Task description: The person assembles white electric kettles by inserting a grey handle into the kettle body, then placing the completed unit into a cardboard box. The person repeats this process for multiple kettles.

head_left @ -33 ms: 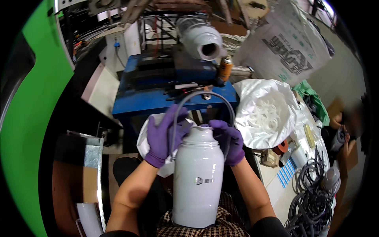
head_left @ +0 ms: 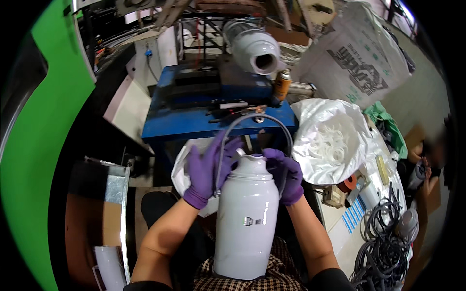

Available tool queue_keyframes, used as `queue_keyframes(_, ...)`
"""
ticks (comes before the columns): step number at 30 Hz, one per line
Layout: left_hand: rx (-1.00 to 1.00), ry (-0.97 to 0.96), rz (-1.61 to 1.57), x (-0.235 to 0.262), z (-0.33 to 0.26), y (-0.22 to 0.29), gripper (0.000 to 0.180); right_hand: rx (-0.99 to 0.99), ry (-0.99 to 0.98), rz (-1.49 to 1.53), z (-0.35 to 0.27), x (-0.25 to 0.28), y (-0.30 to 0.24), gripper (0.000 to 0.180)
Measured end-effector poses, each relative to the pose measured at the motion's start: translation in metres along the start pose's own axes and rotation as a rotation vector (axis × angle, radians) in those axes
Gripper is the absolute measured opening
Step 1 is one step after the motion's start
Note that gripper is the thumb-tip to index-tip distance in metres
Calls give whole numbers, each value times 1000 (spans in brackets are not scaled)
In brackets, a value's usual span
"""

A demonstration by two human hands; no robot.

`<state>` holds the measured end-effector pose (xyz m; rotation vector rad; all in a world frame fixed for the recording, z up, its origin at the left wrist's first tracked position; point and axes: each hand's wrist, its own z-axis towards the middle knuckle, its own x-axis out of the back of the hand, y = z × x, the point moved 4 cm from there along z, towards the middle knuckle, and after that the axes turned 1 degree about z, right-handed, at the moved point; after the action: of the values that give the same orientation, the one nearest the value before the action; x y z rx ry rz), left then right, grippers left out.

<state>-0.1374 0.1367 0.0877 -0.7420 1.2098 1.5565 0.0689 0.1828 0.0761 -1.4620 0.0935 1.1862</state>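
Note:
A pale grey vacuum flask stands upright on my lap, its open neck toward the far side. A thin grey carrying handle arches above it, with its two ends coming down at the flask's shoulders. My left hand, in a purple glove, is at the handle's left side, its fingers stretched and spread. At the right of the neck is my right hand, also gloved in purple, with fingers curled around the handle's right side. The fingertips of my right hand are partly hidden behind the neck.
Ahead stands a blue bench with tools, a spray can and another flask body. A white sack of translucent rings lies right. Dark handles pile up on the right table. Another person's hand shows far right.
The whole scene sits slightly farther right and lower in the view. My hands, the flask and the handle keep nearly the same arrangement.

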Motion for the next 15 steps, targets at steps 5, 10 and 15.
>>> queue_keyframes(5, -49, -251, 381, 22, -9, 1, 29, -6, -42, 138, 3, 10, 21, 62)
queue_keyframes(10, -15, 39, 430, 8, -14, 6, 20, -77, -88, 272, 5, -13, 15, 72)
queue_keyframes(15, -654, -437, 1536, -42, -34, 28, 5, -110, 28, 191, 13, 7, 34, 74)
